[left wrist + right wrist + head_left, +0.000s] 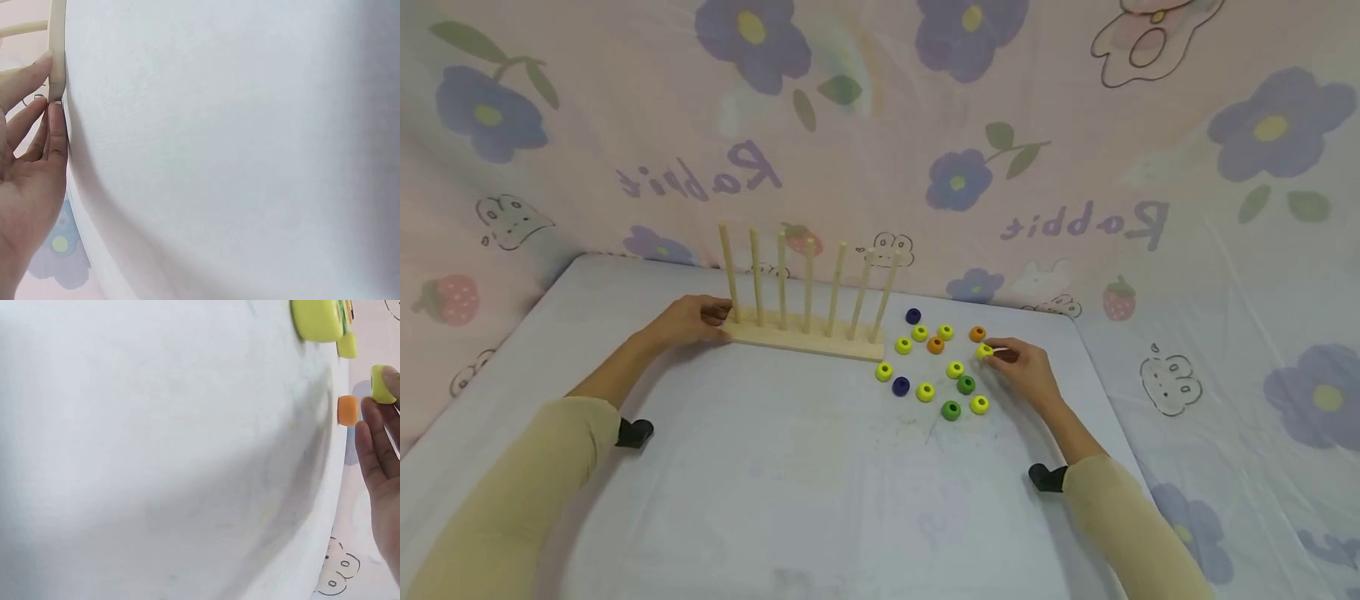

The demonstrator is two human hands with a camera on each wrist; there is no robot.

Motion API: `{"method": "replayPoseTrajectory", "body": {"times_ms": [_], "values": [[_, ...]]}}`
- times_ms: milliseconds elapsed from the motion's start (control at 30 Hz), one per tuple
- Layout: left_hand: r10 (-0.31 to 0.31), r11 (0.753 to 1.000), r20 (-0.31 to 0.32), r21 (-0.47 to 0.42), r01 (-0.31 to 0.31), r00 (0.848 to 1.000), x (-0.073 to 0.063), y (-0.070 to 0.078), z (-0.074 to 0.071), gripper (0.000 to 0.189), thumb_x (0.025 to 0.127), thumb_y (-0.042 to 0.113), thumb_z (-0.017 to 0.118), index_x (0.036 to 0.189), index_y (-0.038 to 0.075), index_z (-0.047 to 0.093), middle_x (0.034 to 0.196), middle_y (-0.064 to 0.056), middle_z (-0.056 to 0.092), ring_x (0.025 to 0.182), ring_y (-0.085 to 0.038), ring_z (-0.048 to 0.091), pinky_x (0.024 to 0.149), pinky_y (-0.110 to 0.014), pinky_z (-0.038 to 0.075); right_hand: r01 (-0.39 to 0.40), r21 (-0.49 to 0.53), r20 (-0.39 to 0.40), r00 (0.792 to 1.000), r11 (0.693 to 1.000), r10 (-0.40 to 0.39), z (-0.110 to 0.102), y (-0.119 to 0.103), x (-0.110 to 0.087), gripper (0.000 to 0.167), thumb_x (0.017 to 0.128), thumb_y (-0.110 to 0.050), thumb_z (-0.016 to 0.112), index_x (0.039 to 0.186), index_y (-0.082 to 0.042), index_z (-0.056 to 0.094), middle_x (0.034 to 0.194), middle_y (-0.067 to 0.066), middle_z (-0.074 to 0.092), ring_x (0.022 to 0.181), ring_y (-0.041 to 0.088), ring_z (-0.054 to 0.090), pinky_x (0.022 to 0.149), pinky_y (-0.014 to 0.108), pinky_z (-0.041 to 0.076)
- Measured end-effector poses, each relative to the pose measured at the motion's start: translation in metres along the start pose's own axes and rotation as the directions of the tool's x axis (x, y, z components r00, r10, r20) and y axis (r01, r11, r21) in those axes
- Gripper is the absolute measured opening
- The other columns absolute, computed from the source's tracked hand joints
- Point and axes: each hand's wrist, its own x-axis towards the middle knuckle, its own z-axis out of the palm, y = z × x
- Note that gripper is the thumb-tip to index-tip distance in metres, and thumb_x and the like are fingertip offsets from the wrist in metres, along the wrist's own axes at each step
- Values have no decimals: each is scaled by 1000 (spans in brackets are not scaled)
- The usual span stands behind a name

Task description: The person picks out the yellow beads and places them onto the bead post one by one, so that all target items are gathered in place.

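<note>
A wooden peg rack [805, 340] with several upright dowels stands at the back of the table. My left hand [700, 319] grips the left end of its base; in the left wrist view the thumb [39, 67] lies on one side and fingertips touch the end. Right of the rack, my right hand [1024, 367] pinches a yellow bead [984, 352] between thumb and fingers. In the right wrist view this yellow bead [380, 384] is held off the table, beside an orange bead [347, 410]. No beads sit on the dowels.
Loose beads lie right of the rack: several yellow ones [926, 392], dark blue ones [901, 386], green ones [951, 410] and orange ones [935, 345]. The white table [760, 483] ends at a patterned cloth [880, 150] behind it.
</note>
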Motion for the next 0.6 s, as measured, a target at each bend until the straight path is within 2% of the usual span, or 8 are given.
{"method": "replayPoseTrajectory", "body": {"times_ms": [167, 300, 600], "values": [[9, 1000, 4, 4, -9, 1000, 2, -2, -1, 76, 84, 10, 80, 146, -8, 40, 134, -33, 53, 122, -44, 55, 103, -46, 49, 37, 3, -2, 999, 999, -37, -5, -8, 6, 33, 90, -14, 75, 122, -7, 70, 119, 12, 69, 101, 27, 68, 86, 42, 58], [9, 1000, 0, 10, -9, 1000, 3, -1, 1, 76, 83, 9, 80, 146, -8, 41, 133, -31, 54, 121, -42, 56, 104, -47, 47, 38, 14, -14, 999, 999, -38, -9, -13, 10, 34, 90, -15, 75, 122, -7, 70, 118, 12, 69, 101, 26, 68, 86, 41, 58], [0, 1000, -6, 17, 0, 1000, 3, -1, 4, 76, 83, 6, 80, 146, -9, 40, 133, -32, 53, 120, -42, 55, 104, -48, 47, 38, 45, -27, 999, 998, -37, -13, -26, 18, 33, 90, -18, 75, 122, -13, 70, 116, 7, 70, 94, 24, 70, 78, 25, 58]]}}
